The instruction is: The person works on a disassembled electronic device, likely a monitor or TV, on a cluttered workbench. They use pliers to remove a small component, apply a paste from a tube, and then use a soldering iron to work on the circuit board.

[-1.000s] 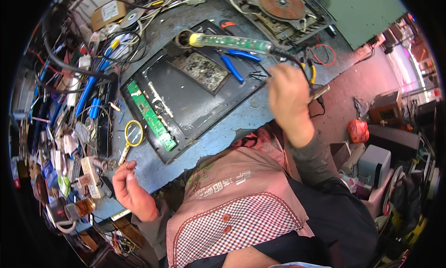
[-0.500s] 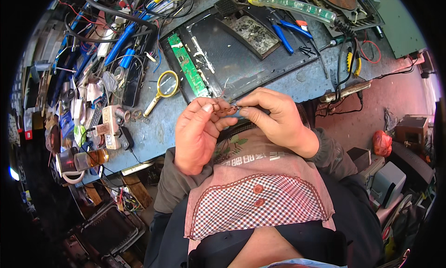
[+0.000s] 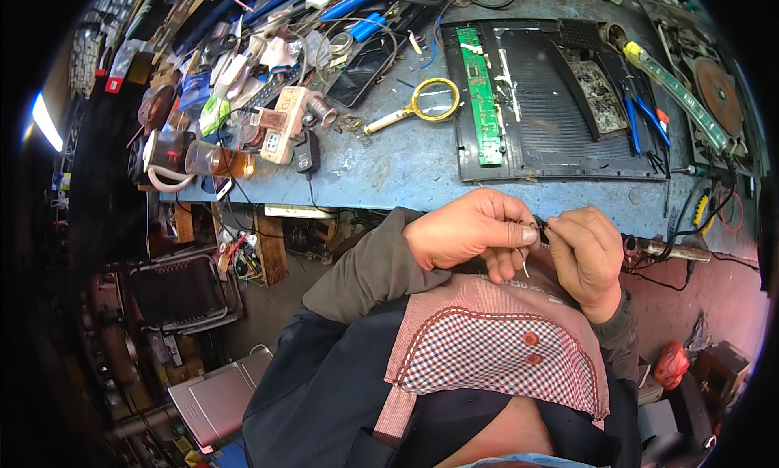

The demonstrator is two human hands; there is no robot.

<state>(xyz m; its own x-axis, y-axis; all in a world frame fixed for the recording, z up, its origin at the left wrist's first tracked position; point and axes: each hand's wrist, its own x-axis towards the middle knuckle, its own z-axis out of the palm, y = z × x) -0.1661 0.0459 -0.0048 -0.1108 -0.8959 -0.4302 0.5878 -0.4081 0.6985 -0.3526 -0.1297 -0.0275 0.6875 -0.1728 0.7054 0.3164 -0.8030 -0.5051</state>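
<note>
Both hands meet in front of my apron, just off the bench's near edge. Thumb and fingers of my left hand (image 3: 479, 231) are pinched on a thin wire (image 3: 525, 267), whose pale end dangles below the thumb. My right hand (image 3: 586, 253) is closed too, its fingertips pinching the dark, thin part of the wire beside the left thumb. Most of that part is hidden by the fingers. Beyond the hands lie a black panel (image 3: 535, 155) and, on its left side, a long green circuit board (image 3: 482, 103).
A magnifying glass (image 3: 434, 99) lies left of the panel. Blue-handled pliers (image 3: 631, 125) and a metal tray (image 3: 596, 94) rest on its right. Farther left are a white power strip (image 3: 284, 125), a glass cup of amber liquid (image 3: 223, 161) and tangled cables.
My view has swung left, so the bench and hands appear farther right. The hands are still together, now lower relative to the bench edge, and a pale wire end shows below the left thumb.
</note>
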